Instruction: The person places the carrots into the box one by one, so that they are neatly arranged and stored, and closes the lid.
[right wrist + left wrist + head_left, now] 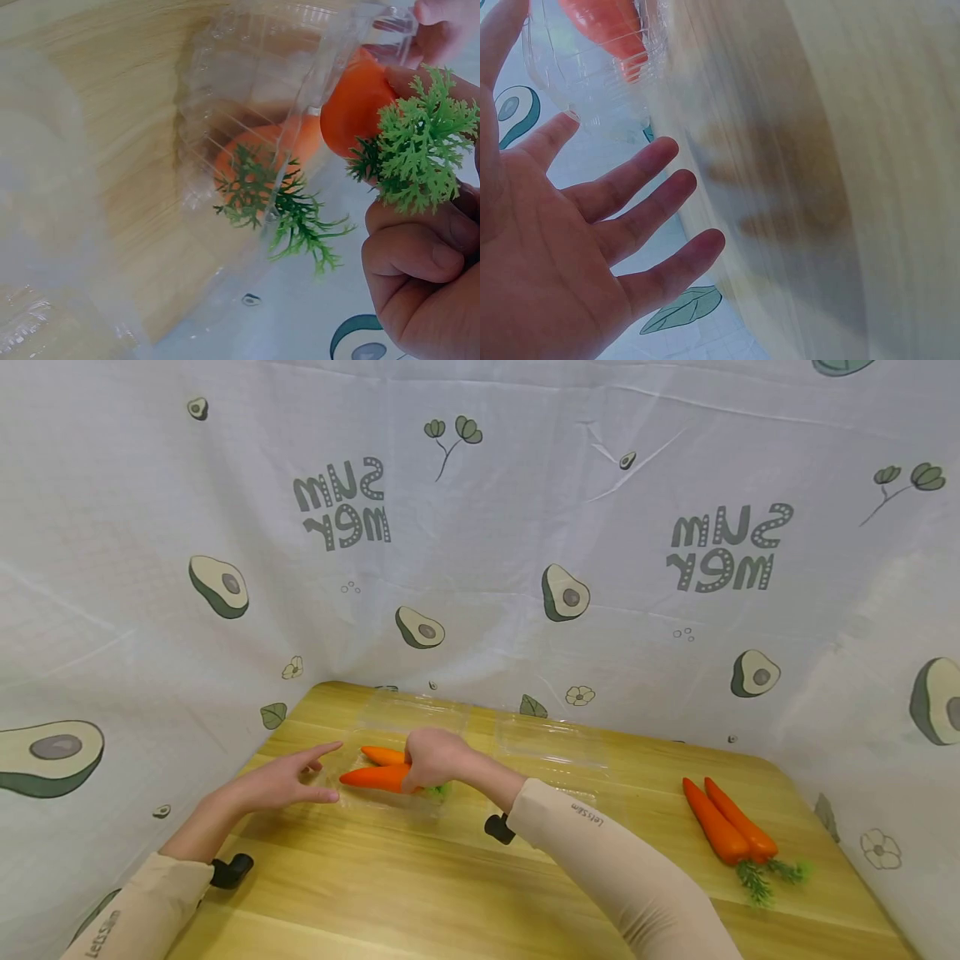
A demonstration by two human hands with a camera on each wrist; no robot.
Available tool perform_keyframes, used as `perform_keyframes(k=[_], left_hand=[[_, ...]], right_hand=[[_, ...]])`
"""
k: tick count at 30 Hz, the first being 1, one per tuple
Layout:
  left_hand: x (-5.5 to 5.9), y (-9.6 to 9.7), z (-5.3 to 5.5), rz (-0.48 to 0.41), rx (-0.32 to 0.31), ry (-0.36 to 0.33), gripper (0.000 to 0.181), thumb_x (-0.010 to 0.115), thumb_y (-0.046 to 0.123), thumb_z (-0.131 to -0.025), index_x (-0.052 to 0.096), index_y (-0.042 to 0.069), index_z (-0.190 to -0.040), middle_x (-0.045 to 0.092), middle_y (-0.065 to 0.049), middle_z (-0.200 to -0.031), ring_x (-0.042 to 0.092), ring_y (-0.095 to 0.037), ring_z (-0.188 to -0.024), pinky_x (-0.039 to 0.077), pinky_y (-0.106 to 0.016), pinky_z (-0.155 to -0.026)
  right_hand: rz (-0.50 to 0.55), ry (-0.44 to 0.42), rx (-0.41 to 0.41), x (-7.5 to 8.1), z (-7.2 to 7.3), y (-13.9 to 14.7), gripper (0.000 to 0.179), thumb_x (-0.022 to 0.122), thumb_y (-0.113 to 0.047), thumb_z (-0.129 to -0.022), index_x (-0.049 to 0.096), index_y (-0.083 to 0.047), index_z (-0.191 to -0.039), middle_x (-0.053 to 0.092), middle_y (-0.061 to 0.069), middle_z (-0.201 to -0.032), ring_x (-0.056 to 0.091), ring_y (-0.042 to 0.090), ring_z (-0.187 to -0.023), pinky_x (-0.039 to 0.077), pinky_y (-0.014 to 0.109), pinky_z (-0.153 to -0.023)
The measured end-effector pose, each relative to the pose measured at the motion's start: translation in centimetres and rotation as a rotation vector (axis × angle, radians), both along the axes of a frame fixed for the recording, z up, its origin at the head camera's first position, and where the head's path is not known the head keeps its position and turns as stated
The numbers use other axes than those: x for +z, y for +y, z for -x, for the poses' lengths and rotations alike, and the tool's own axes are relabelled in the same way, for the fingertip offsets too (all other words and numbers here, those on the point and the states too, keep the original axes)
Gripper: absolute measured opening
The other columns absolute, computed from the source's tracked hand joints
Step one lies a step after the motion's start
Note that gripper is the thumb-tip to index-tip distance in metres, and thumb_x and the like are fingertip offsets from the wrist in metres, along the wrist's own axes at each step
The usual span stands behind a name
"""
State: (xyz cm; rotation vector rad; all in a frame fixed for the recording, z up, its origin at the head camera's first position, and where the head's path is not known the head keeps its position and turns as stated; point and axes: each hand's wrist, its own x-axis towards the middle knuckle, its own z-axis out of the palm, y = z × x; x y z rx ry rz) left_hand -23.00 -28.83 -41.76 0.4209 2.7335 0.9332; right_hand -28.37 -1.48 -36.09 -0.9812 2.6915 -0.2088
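Observation:
My right hand [438,758] grips an orange carrot [372,778] near its leafy end. In the right wrist view its green top [420,146] sticks out beside my curled fingers. The carrot lies at the rim of a clear plastic clamshell box [259,37], whose lid [412,708] is folded back. A second carrot [259,154] rests inside that box, its fronds poking past the wall. My left hand [288,783] is on the box's left, fingers spread and palm empty, with a fingertip [562,124] right at the clear plastic.
To the right of the first box is another clear plastic box [551,742], with its lid raised. Two more carrots [723,822] with green tops lie side by side on the wooden table [360,893], at the right. An avocado-print curtain [487,543] hangs around the table's back and sides.

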Motion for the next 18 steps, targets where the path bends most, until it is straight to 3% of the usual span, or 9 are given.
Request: perform_keyframes(k=[9, 11, 12, 13, 15, 17, 18], left_hand=[[-0.2, 0.0, 0.0, 0.015, 0.006, 0.001, 0.091, 0.073, 0.049, -0.089, 0.028, 0.013, -0.16, 0.052, -0.03, -0.139, 0.054, -0.045, -0.124, 0.045, -0.061, -0.097], [-0.2, 0.0, 0.0, 0.013, 0.006, -0.001, 0.091, 0.073, 0.048, -0.089, 0.028, 0.014, -0.16, 0.052, -0.03, -0.139, 0.055, -0.045, -0.123, 0.046, -0.06, -0.096], [-0.3, 0.0, 0.1, 0.013, 0.006, -0.001, 0.091, 0.073, 0.048, -0.089, 0.028, 0.014, -0.16, 0.052, -0.03, -0.139, 0.055, -0.044, -0.123, 0.046, -0.06, -0.096], [-0.3, 0.0, 0.1, 0.014, 0.006, -0.001, 0.091, 0.074, 0.048, -0.089, 0.028, 0.014, -0.16, 0.052, -0.03, -0.139, 0.055, -0.044, -0.122, 0.047, -0.059, -0.096], [-0.3, 0.0, 0.1, 0.016, 0.007, 0.0, 0.091, 0.074, 0.048, -0.089, 0.028, 0.014, -0.16, 0.052, -0.03, -0.138, 0.056, -0.043, -0.122, 0.047, -0.059, -0.095], [-0.3, 0.0, 0.1, 0.018, 0.007, -0.001, 0.091, 0.074, 0.049, -0.089, 0.028, 0.014, -0.16, 0.052, -0.03, -0.138, 0.056, -0.043, -0.121, 0.047, -0.058, -0.095], [-0.2, 0.0, 0.1, 0.019, 0.008, -0.001, 0.092, 0.074, 0.049, -0.089, 0.028, 0.014, -0.16, 0.052, -0.03, -0.138, 0.056, -0.043, -0.121, 0.047, -0.058, -0.095]], right_hand=[[-0.088, 0.004, -0.037, -1.3, 0.3, -0.3, 0.025, 0.08, -0.021, -0.075, 0.059, -0.016, -0.062, 0.044, -0.006, -0.06, 0.045, 0.012, -0.053, 0.037, 0.026, -0.047], [-0.113, 0.013, -0.034, -1.6, 0.3, -0.4, 0.013, 0.08, -0.02, -0.075, 0.067, -0.017, -0.074, 0.046, -0.005, -0.063, 0.043, 0.013, -0.055, 0.036, 0.027, -0.047], [-0.131, 0.016, -0.029, -1.7, 0.2, -0.3, 0.015, 0.079, -0.02, -0.076, 0.073, -0.019, -0.09, 0.046, -0.004, -0.064, 0.042, 0.013, -0.056, 0.034, 0.028, -0.047], [-0.144, 0.016, -0.031, -1.8, 0.1, -0.3, 0.032, 0.08, -0.021, -0.076, 0.074, -0.024, -0.108, 0.047, -0.003, -0.065, 0.041, 0.014, -0.056, 0.034, 0.028, -0.047], [-0.169, 0.021, -0.03, -2.0, -0.1, -0.3, 0.069, 0.081, -0.022, -0.077, 0.057, -0.039, -0.14, 0.048, -0.002, -0.067, 0.04, 0.015, -0.057, 0.032, 0.029, -0.046], [-0.186, 0.024, -0.026, -2.1, -0.3, -0.2, 0.097, 0.08, -0.023, -0.078, 0.028, -0.053, -0.154, 0.051, -0.001, -0.068, 0.04, 0.016, -0.058, 0.032, 0.03, -0.046], [-0.195, 0.03, -0.025, -2.2, -0.4, -0.2, 0.103, 0.08, -0.023, -0.079, 0.02, -0.055, -0.155, 0.053, -0.001, -0.068, 0.041, 0.016, -0.058, 0.032, 0.03, -0.046]])
